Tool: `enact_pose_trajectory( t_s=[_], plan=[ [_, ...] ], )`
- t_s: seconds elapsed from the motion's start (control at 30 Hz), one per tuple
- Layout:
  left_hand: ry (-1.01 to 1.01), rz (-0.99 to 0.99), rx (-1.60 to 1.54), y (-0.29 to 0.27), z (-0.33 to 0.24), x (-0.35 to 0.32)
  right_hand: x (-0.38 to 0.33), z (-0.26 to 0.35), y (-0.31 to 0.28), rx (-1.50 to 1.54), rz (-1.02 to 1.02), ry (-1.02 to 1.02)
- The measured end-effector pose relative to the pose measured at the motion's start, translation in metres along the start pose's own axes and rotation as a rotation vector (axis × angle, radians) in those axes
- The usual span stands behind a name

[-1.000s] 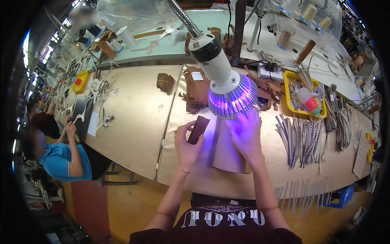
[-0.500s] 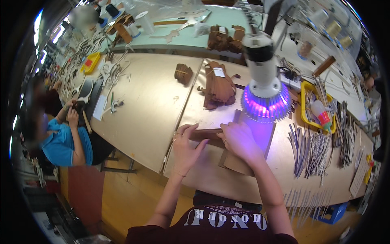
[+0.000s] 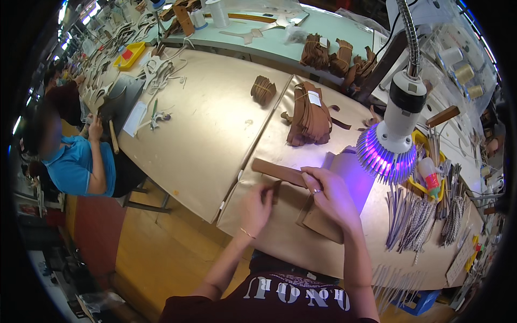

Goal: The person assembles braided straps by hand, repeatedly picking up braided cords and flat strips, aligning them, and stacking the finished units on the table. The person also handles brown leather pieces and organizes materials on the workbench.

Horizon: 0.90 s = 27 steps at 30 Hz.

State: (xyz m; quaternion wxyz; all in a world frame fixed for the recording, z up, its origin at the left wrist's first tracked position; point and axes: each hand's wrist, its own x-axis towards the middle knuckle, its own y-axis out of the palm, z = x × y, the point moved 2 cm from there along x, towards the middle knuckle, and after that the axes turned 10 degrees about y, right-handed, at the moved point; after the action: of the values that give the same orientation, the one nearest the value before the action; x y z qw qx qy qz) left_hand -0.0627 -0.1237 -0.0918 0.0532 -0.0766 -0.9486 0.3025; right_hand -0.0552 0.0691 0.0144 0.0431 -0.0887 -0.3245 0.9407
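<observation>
My right hand [image 3: 331, 196] pinches the right end of a flat brown leather strip [image 3: 277, 171], which reaches out to the left above the table. Lower and to the left, my left hand [image 3: 258, 210] has its fingers curled together on another dark brown leather strip [image 3: 277, 191], mostly hidden by the fingers. Beneath my right hand and wrist lies a flat brown panel [image 3: 323, 222]. Next to it a wider flat sheet [image 3: 353, 175] is tinted purple by the lamp [image 3: 389, 151].
Beyond my hands lie a large banded bundle of brown leather strips [image 3: 309, 118] and a smaller bundle [image 3: 263, 90]. At right are grey and braided strips [image 3: 417, 215] and a yellow tray [image 3: 442, 188] with a bottle. A co-worker in a blue shirt [image 3: 83, 167] works at left.
My right hand has raised a strip and swung its free end out to the left. My left hand has gone from spread fingers to curled ones, nearer my body. The view has shifted.
</observation>
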Motion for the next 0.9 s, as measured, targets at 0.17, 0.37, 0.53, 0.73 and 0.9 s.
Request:
enact_pose_trajectory(
  t_s=[0.17, 0.37, 0.53, 0.73, 0.9],
  plan=[
    [0.397, 0.046, 0.449, -0.030, 0.012, 0.044, -0.023, 0.013, -0.004, 0.655, 0.137, 0.159],
    [0.501, -0.011, 0.553, -0.054, 0.005, 0.062, -0.055, 0.011, 0.028, 0.998, 0.088, 0.243],
    [0.035, 0.103, -0.537, -0.052, -0.016, 0.042, -0.064, 0.001, 0.068, 1.059, 0.043, 0.290],
    [-0.369, 0.083, -1.463, -0.027, -0.046, 0.030, -0.084, -0.010, 0.103, 1.060, 0.255, 0.404],
    [-0.020, 0.398, -1.154, -0.037, -0.057, 0.022, -0.106, 0.007, 0.041, 0.134, 0.354, -0.059]
  ],
)
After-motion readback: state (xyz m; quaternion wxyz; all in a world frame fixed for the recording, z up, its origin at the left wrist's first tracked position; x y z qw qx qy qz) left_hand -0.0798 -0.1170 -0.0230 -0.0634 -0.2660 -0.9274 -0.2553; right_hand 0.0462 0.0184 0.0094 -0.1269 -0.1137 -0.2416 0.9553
